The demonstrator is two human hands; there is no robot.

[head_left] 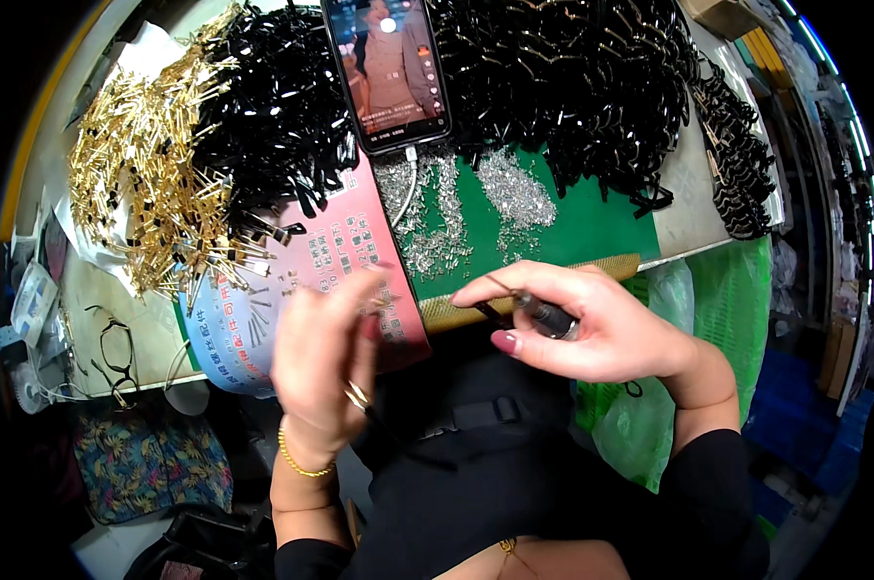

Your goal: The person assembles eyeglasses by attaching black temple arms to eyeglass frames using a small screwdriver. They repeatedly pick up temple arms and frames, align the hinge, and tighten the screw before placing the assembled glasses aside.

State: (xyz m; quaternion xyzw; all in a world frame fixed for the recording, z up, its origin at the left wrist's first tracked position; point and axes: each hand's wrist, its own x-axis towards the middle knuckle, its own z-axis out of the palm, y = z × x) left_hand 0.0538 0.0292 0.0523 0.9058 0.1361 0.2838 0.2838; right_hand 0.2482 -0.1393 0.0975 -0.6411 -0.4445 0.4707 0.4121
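In my right hand, closed at the middle right, is a small screwdriver with a dark handle; its thin shaft points up and left. A small dark piece shows below the index finger. My left hand is smeared by motion over the pink part of a printed sheet. From its palm a slim gold-and-black glasses temple sticks out toward my lap. Tiny silver screws lie in loose heaps on a green mat beyond my hands.
Gold temples pile up at the far left, beside black glasses parts. More black-and-gold parts fill the far right. A lit phone with a white cable stands between. Eyeglasses lie left; green plastic bags hang right.
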